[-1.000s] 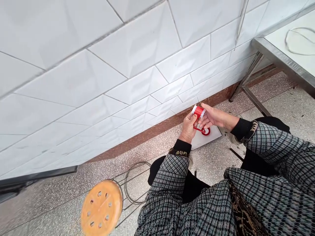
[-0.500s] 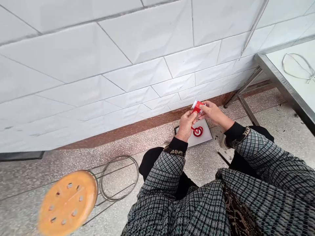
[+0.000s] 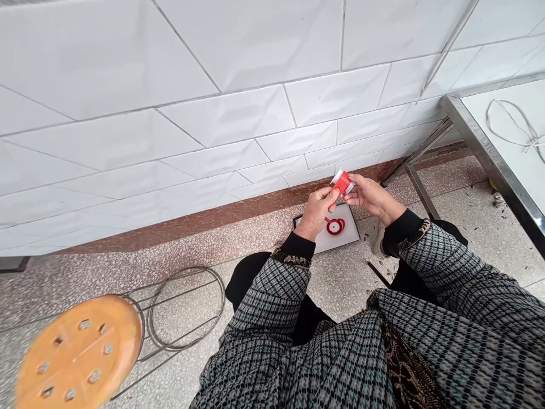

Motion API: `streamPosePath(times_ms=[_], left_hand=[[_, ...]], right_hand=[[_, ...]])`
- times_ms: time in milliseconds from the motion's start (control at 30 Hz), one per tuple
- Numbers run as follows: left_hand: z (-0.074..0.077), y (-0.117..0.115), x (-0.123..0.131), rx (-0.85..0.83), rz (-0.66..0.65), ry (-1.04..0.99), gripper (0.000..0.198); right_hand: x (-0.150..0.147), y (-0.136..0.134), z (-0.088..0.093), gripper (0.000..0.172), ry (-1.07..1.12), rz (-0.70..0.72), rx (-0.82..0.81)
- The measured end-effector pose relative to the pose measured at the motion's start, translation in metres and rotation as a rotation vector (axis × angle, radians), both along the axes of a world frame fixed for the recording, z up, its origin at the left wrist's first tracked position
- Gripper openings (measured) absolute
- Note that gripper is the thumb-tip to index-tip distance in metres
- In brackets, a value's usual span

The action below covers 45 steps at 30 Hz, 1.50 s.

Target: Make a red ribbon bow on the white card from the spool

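A small spool of red ribbon with white ends is held up in front of me near the base of the tiled wall. My right hand grips the spool from the right. My left hand pinches the red ribbon strand coming off it. The loose ribbon hangs down and lies in a red coil on a white board on the floor.
An orange perforated stool seat lies tipped at the lower left, its wire frame beside it. A steel table with a wire loop stands at the right. White tiled wall ahead, speckled floor below, small debris under the table.
The view has swung so the stool slid left and the table came closer. More ribbon has gathered on the white board; both hands stay on spool and strand.
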<state>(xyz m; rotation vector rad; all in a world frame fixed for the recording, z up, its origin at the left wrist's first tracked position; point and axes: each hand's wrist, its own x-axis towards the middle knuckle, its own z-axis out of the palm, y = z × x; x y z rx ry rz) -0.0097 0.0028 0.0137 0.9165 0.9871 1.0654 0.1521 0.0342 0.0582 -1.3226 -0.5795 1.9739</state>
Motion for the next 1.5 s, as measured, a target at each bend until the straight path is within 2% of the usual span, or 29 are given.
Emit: streamPosePath(times_ms=[133, 200, 333, 467, 600, 733, 867, 1100, 1267, 1433, 1500], left_hand=[[0.002, -0.001, 0.001, 0.043, -0.031, 0.041, 0.059], [0.002, -0.001, 0.002, 0.062, 0.0, 0.048, 0.06], [-0.001, 0.0, 0.005, 0.083, 0.094, 0.015, 0.053], [-0.006, 0.002, 0.007, 0.093, 0.069, 0.004, 0.048], [-0.007, 0.002, 0.008, 0.098, 0.051, 0.06, 0.046], [-0.005, 0.001, 0.007, 0.157, -0.025, 0.172, 0.047], [-0.006, 0.002, 0.005, 0.18, 0.042, 0.241, 0.046], [-0.013, 0.001, 0.003, 0.219, 0.086, 0.198, 0.047], [-0.01, 0.002, 0.003, 0.185, 0.029, 0.207, 0.046], [-0.014, 0.004, 0.006, 0.146, 0.104, 0.119, 0.038], [-0.016, 0.004, 0.005, 0.118, 0.104, 0.069, 0.044]], right_hand=[[0.002, 0.001, 0.002, 0.032, -0.007, 0.009, 0.003], [0.003, 0.001, 0.003, 0.031, -0.004, -0.009, 0.018], [0.004, 0.001, 0.005, 0.026, -0.012, -0.075, 0.05], [0.006, 0.0, 0.006, 0.021, -0.023, -0.1, 0.048], [0.007, 0.0, 0.006, 0.02, 0.013, -0.08, 0.003], [0.009, 0.001, 0.006, 0.021, 0.028, -0.06, -0.014], [0.012, 0.002, 0.005, 0.018, 0.063, -0.01, -0.029], [0.012, 0.001, 0.003, 0.02, 0.085, -0.066, -0.038], [0.011, 0.0, 0.003, 0.023, 0.153, -0.03, -0.088], [0.012, -0.001, 0.003, 0.016, 0.175, -0.015, -0.115], [0.011, -0.002, 0.005, 0.015, 0.201, -0.01, -0.135]])
